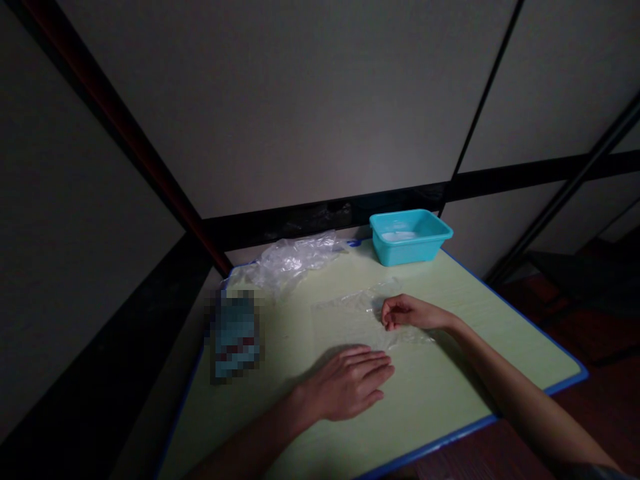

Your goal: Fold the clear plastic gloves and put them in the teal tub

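Observation:
A clear plastic bag (345, 320) lies spread on the pale yellow-green table (450, 400). My left hand (353, 383) rests flat near the bag's front edge, palm down with its fingers stretched out. At the bag's right side, the fingers of my right hand (406, 313) are curled together in a pinch on the thin film. Wrinkled parts of the bag show behind and to the right of that hand. The exact spot between its fingertips is hidden.
A turquoise plastic basin (411, 250) with something white inside stands at the back right. Crumpled clear plastic (295, 260) lies at the back left. A blurred-out teal packet-like item (236, 337) sits by the left edge. Panelled walls (320, 120) close off the back and left.

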{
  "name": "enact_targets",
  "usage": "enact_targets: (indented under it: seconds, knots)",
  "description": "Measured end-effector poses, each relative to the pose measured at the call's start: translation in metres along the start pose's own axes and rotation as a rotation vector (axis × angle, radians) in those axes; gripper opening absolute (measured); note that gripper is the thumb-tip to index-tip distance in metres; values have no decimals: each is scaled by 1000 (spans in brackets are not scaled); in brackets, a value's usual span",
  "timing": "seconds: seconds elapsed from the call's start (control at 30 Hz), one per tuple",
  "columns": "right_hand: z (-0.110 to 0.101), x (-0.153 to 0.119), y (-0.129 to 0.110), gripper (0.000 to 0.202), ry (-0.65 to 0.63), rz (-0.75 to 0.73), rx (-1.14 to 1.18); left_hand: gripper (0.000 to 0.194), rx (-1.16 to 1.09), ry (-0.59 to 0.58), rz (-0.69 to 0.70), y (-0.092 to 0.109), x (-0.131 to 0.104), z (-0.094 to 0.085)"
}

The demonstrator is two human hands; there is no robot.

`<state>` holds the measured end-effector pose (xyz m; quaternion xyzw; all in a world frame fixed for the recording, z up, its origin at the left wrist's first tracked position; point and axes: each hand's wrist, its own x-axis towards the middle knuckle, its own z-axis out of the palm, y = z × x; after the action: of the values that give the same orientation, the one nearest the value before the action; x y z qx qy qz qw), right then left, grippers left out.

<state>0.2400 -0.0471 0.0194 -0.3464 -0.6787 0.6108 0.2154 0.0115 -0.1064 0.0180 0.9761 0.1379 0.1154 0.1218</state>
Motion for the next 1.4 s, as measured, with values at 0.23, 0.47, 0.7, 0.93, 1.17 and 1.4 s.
enact_targets:
  seconds: [0.23,0.47,0.7,0.93,1.17,1.4]
  knots:
    - [0,0,1,26,12,-15,-28,29,38,137,3,-6,-1,-1]
    - [1,-1,0,28,8,-41,-76,26,116,161,24,-6,0,0]
    - [4,-6,-7,29,176,-111,-205,25,148,317,22,-23,-8,-12]
    - [7,-3,-3,32,387,-221,-933,22,178,305,0,-36,-12,-13]
    - [14,5,-4,32,334,-218,-1017,20,129,212,54,-22,-6,-10]
    - [25,7,-9,34,205,-274,-991,16,78,78,143,1,0,-8]
